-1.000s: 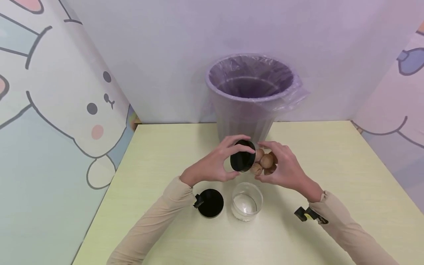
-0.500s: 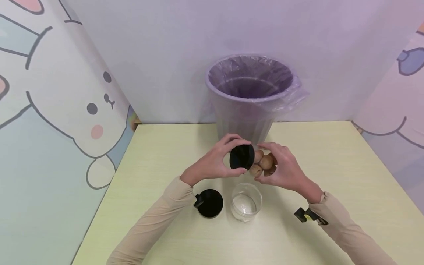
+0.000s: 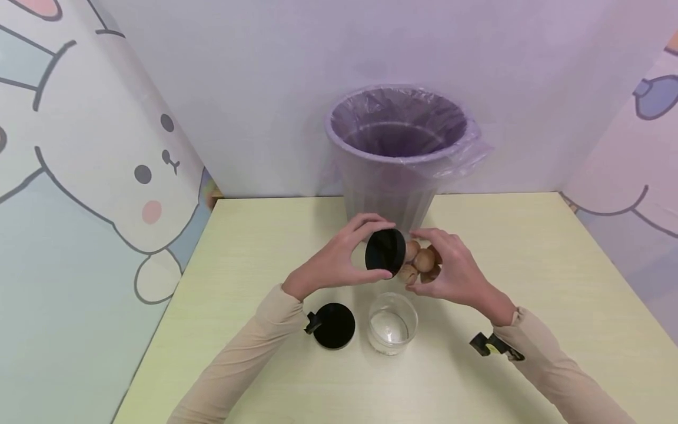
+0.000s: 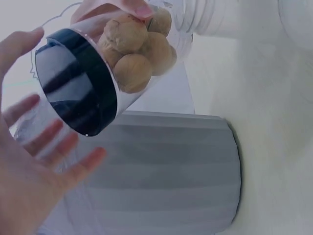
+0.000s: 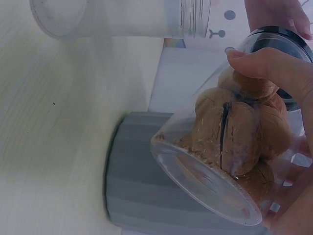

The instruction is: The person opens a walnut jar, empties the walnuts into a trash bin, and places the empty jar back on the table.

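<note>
A clear plastic jar (image 5: pixel 195 122) of walnuts (image 5: pixel 234 132) is held in my right hand (image 3: pixel 458 268), tilted on its side with its black lid (image 4: pixel 78 83) facing left. Some brown crumbs lie near the jar's base in the right wrist view. My left hand (image 3: pixel 339 256) is spread around the lid, thumb and fingers on opposite sides. Seen from the left wrist, its fingers (image 4: pixel 73 166) are extended and stand a little apart from the lid. Below the hands, a second clear jar (image 3: pixel 392 327) stands uncovered beside another black lid (image 3: pixel 335 325) on the table.
Behind the hands stands a grey-purple bin (image 3: pixel 392 182) lined with a clear bag. The pale wooden table (image 3: pixel 529 253) meets a plain wall (image 3: pixel 254 88) at the back. Walls with cartoon drawings flank it on both sides.
My left hand's fingers have shifted around the lid; the finger lying across its face has drawn back to the upper edge. My right hand keeps the walnut jar nearly in place.
</note>
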Available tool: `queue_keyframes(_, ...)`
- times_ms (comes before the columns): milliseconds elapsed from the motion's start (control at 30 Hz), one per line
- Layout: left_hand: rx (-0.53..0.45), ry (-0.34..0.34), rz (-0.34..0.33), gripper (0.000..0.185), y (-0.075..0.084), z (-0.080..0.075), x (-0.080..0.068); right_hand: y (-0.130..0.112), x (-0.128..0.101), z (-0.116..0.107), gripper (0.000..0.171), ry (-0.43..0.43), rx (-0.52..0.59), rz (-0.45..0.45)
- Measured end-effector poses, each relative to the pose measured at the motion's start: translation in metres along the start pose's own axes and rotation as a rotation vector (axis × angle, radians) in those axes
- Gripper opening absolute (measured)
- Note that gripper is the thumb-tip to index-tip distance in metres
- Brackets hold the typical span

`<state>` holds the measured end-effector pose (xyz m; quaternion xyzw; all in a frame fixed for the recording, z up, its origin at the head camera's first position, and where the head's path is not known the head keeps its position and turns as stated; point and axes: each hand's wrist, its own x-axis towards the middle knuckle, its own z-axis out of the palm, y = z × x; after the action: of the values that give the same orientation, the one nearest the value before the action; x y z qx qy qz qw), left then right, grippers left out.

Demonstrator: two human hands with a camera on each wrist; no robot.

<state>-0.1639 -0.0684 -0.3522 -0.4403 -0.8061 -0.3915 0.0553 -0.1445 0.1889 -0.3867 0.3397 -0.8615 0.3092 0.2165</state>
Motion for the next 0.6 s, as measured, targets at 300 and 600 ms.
queue_keyframes(300, 0.043, -0.077, 0.149, 0.072, -0.0014, -0.0014, -0.0010, 0.0017, -0.0010, -0.0019, 0.092, 0.012, -0.003, -0.001)
queue_keyframes(600, 0.025, -0.101, 0.164, 0.073, -0.0012, 0.0023, 0.0011, 0.0015, -0.0010, -0.0019, 0.092, 0.003, 0.003, 0.002)
